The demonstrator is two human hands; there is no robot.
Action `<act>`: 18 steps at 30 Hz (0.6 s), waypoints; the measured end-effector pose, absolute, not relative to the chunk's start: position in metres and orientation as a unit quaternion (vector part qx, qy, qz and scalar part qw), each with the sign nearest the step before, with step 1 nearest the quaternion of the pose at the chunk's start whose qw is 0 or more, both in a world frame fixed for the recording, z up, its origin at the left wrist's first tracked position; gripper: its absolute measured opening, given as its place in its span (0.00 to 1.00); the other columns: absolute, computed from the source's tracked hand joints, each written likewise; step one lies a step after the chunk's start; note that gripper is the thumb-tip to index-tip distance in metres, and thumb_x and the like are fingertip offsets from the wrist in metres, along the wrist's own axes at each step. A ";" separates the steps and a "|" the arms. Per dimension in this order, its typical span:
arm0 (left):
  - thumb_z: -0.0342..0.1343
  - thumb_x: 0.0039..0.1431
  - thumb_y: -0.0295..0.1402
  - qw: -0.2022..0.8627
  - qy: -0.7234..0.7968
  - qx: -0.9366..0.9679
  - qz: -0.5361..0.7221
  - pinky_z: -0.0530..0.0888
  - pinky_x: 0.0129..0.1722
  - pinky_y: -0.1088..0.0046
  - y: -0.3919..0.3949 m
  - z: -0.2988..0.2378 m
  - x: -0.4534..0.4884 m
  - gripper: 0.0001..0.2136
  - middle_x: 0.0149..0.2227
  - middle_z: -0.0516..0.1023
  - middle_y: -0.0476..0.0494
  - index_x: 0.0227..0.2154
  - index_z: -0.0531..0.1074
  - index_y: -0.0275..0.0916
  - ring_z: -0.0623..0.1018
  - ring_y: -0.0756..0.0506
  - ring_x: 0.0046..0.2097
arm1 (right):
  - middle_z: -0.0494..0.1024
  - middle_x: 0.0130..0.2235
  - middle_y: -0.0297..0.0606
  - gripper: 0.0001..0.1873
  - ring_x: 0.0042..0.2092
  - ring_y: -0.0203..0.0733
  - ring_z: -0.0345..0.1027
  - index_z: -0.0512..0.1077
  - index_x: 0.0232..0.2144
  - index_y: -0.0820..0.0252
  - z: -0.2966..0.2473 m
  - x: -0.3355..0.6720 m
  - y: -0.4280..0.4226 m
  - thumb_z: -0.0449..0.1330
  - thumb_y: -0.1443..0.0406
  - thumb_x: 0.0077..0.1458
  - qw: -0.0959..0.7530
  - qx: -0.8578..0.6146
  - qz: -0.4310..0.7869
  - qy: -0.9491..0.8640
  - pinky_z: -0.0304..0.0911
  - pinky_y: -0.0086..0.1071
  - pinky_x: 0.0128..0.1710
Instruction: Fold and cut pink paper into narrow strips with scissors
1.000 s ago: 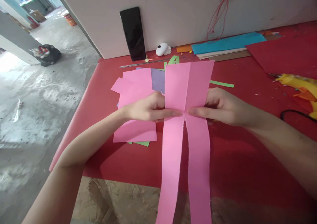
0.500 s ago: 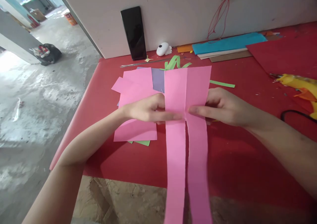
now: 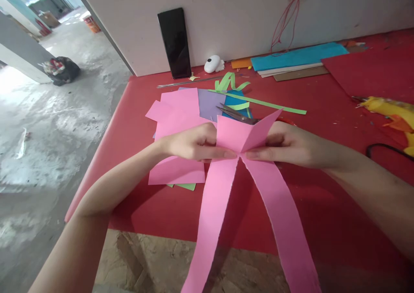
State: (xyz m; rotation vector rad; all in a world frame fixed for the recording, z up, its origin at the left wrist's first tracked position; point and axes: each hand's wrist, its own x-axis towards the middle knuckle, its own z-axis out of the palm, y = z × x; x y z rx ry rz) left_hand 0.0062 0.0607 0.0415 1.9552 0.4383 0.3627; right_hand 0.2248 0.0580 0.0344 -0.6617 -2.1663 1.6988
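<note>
A long pink paper sheet [image 3: 234, 133] is torn up its middle from the bottom, with two strips hanging past the table's front edge. My left hand [image 3: 197, 143] pinches it just left of the tear's top, thumb in front. On the other side my right hand [image 3: 287, 146] pinches the paper the same way. Above the hands the sheet is still joined and bent along a centre crease. Scissors [image 3: 237, 113] lie behind it, their handles mostly hidden by the paper and right hand. Under my left forearm rests a stack of pink paper pieces [image 3: 177, 103].
Behind the stack lie purple paper [image 3: 210, 103], blue paper [image 3: 234, 99] and green strips [image 3: 271, 104]. A phone [image 3: 176, 42] leans on the wall beside a white object [image 3: 213, 64]. At right sits a yellow glue gun [image 3: 391, 111] with its black cord on the red table [image 3: 323, 224].
The torn strips have spread apart at the bottom. The joined top has dropped lower and folded along its crease, uncovering the scissors and blue paper. Both hands stay close to the tear.
</note>
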 end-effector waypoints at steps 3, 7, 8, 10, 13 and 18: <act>0.50 0.61 0.29 0.530 0.178 0.813 0.160 0.60 0.18 0.79 0.060 0.040 0.007 0.18 0.14 0.59 0.55 0.15 0.58 0.38 0.60 0.56 0.18 | 0.55 0.21 0.28 0.24 0.22 0.27 0.49 0.59 0.19 0.60 0.033 0.223 0.059 0.58 0.51 0.58 0.179 -0.233 0.551 -0.781 0.44 0.26 0.19; 0.51 0.61 0.31 0.505 0.183 0.826 0.171 0.61 0.20 0.78 0.060 0.038 0.009 0.17 0.15 0.61 0.54 0.16 0.58 0.38 0.62 0.56 0.19 | 0.51 0.18 0.25 0.29 0.19 0.26 0.43 0.55 0.17 0.58 0.033 0.222 0.058 0.54 0.45 0.59 0.220 -0.241 0.539 -0.777 0.39 0.27 0.17; 0.51 0.61 0.32 0.503 0.191 0.824 0.178 0.60 0.19 0.78 0.061 0.037 0.009 0.18 0.15 0.61 0.54 0.16 0.58 0.39 0.61 0.56 0.19 | 0.50 0.18 0.25 0.29 0.19 0.25 0.42 0.54 0.17 0.58 0.032 0.223 0.058 0.54 0.45 0.58 0.224 -0.244 0.535 -0.777 0.38 0.27 0.17; 0.51 0.62 0.35 0.498 0.211 0.819 0.190 0.57 0.18 0.77 0.062 0.037 0.009 0.21 0.14 0.59 0.55 0.14 0.55 0.39 0.59 0.56 0.18 | 0.49 0.17 0.25 0.30 0.19 0.25 0.41 0.53 0.17 0.58 0.032 0.223 0.058 0.54 0.45 0.58 0.227 -0.243 0.531 -0.779 0.37 0.28 0.17; 0.50 0.62 0.33 0.476 0.213 0.831 0.193 0.55 0.18 0.76 0.062 0.038 0.007 0.22 0.14 0.56 0.55 0.14 0.52 0.39 0.57 0.57 0.18 | 0.49 0.19 0.26 0.30 0.20 0.26 0.42 0.52 0.17 0.57 0.033 0.224 0.059 0.53 0.44 0.58 0.217 -0.232 0.527 -0.788 0.40 0.28 0.18; 0.51 0.61 0.34 0.443 0.212 0.860 0.141 0.56 0.20 0.75 0.063 0.039 0.003 0.21 0.15 0.58 0.53 0.15 0.51 0.40 0.59 0.55 0.19 | 0.49 0.21 0.27 0.24 0.23 0.27 0.43 0.56 0.18 0.59 0.036 0.224 0.060 0.56 0.55 0.60 0.188 -0.210 0.512 -0.811 0.41 0.27 0.20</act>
